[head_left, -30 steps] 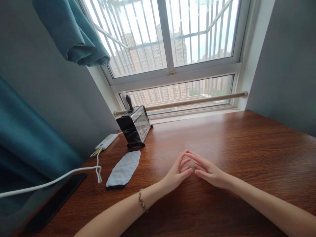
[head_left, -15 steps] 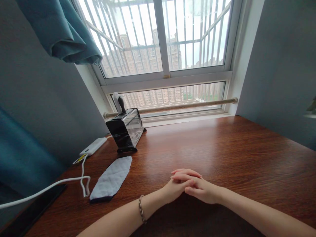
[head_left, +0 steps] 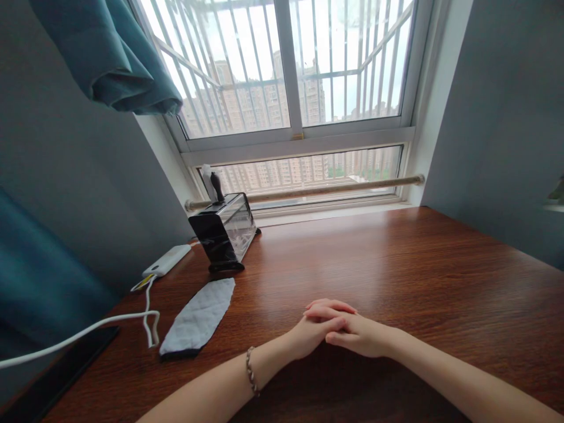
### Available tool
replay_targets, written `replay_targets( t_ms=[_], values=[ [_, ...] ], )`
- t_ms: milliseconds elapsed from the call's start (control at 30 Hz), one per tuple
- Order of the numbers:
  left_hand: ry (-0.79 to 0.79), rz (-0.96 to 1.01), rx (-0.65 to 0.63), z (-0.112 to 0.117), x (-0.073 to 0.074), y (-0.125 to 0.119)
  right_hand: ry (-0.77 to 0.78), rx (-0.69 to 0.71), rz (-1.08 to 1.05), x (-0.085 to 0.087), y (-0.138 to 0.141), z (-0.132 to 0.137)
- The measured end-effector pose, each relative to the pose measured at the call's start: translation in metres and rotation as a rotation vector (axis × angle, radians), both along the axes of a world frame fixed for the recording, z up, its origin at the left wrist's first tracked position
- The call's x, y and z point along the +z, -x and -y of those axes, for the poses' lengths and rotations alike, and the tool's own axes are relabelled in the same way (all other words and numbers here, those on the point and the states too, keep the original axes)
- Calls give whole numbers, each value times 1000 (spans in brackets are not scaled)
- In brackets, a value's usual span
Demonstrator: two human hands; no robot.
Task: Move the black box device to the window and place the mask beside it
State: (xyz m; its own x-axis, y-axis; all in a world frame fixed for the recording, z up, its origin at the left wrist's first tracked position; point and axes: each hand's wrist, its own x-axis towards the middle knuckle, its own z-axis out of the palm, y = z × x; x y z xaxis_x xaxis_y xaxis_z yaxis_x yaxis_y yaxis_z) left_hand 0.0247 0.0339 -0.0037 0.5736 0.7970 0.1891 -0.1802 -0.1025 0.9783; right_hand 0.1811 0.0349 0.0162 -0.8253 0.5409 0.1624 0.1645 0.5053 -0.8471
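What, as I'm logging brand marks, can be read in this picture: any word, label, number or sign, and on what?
No text can be read anywhere.
The yellow tag by the white power bank: a possible mark, too small to read.
The black and clear box and the grey cloth: no print shows.
The clasped left hand and right hand: nothing lettered.

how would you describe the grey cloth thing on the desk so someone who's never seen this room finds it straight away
On the wooden desk under the window, look left, just in front of the black-and-clear box. The grey quilted cloth lies flat between the white cable and the left hand. It alone is soft and stitched, with a dark near edge.
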Motion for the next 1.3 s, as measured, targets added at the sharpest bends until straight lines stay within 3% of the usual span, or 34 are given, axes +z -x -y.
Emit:
replay_targets(
  t_ms=[1300],
  values=[
    [16, -39, 2, 2, 6, 0, -13, -17, 73, 3, -2, 1]
  ],
)
